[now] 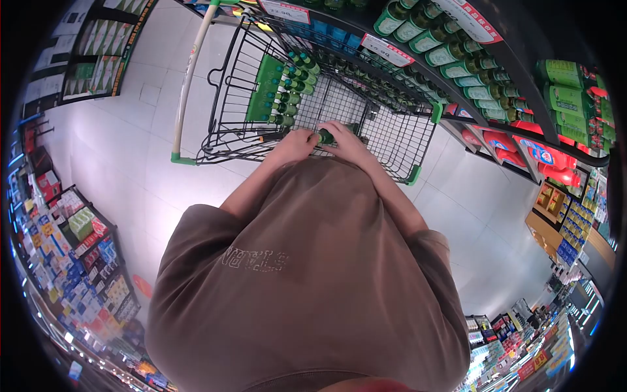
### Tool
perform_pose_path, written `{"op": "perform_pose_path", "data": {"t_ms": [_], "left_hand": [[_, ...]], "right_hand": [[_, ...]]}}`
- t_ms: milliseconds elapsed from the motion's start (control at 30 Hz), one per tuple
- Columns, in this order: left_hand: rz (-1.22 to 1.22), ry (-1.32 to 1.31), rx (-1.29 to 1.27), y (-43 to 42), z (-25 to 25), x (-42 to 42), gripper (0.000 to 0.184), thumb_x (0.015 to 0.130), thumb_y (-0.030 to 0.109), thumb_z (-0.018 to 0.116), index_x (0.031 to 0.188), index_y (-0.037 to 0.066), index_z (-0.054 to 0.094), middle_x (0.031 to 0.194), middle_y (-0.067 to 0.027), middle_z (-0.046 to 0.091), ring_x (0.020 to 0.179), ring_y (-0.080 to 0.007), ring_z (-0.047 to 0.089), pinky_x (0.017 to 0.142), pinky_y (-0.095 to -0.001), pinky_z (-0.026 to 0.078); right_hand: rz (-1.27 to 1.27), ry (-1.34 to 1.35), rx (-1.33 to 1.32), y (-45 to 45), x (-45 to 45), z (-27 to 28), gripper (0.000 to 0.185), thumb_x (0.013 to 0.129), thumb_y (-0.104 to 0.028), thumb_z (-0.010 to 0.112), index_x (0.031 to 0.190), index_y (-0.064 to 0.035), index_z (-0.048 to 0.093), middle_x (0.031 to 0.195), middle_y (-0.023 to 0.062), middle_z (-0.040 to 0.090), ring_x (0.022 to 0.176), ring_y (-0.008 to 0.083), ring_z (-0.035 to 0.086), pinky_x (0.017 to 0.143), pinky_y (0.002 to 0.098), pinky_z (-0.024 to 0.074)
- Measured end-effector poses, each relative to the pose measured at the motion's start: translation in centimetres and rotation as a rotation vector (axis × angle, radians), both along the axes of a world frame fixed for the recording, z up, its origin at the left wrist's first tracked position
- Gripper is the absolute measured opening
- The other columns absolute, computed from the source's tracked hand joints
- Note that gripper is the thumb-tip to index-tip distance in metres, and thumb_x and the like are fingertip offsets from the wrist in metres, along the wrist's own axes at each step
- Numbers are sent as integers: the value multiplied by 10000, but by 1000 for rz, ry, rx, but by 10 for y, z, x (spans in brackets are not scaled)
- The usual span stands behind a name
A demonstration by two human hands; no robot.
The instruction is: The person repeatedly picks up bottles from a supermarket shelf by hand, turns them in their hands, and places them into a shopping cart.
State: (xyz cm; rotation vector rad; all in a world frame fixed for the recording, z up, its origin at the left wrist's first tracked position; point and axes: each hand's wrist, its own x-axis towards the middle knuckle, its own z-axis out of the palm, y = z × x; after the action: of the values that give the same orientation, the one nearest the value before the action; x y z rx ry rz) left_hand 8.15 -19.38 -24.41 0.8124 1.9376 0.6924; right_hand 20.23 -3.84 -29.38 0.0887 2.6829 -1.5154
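A green bottle (326,136) lies between my two hands over the near side of a wire shopping cart (228,108). My right hand (346,142) is closed round its body, with the fingers over the top. My left hand (298,145) is closed at the bottle's left end; its fingertips are partly hidden, and I cannot tell exactly how they grip. To the left inside the cart, several green bottles (282,98) lie in rows against a green panel (262,88). The cart's wire floor (333,104) shows beside them.
Shelves of green bottles (450,55) with price labels (386,49) rise at the upper right. Red jugs (542,151) sit lower down. The cart's pale handle (191,85) is at the left, over pale floor tiles (140,153). Stacked goods (85,255) line the lower left.
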Motion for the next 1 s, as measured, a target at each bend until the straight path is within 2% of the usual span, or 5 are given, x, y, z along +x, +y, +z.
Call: {"op": "perform_pose_path", "data": {"t_ms": [100,200,467,733,1000], "left_hand": [[-35,124,-41,5,-40,-4,348,897,269,451,882,-56,573,820,-276,602,780,-414,597,710,-463,462],[-138,243,-117,4,-103,-18,352,897,252,423,871,-73,556,844,-294,597,805,-428,594,740,-480,470],[-446,446,-315,16,-246,-70,262,828,135,418,942,-77,520,887,-271,619,817,-404,623,731,-446,513],[-480,428,-485,45,-263,-87,417,849,124,405,1178,-132,420,1079,-272,571,988,-384,581,785,-389,515],[-416,309,-559,55,-281,-97,381,854,125,416,1172,-83,442,1132,-266,547,1027,-374,566,821,-391,511]], "right_hand": [[-186,-182,14,13,28,-17,571,733,-201,673,1239,-90,433,1216,146,449,1100,341,481,904,394,425],[-184,-625,81,40,79,-61,461,791,-321,607,1157,-52,528,1089,194,568,1024,355,545,882,395,449],[-423,-821,62,44,189,-73,417,805,-322,604,1053,13,602,1038,186,627,972,302,608,850,361,474],[-595,-621,26,26,196,-66,324,786,-217,608,1011,17,593,1011,229,605,977,368,567,857,404,457],[-564,-678,118,27,193,-65,299,779,-221,620,989,-9,596,984,192,609,947,358,575,819,407,469]]}}
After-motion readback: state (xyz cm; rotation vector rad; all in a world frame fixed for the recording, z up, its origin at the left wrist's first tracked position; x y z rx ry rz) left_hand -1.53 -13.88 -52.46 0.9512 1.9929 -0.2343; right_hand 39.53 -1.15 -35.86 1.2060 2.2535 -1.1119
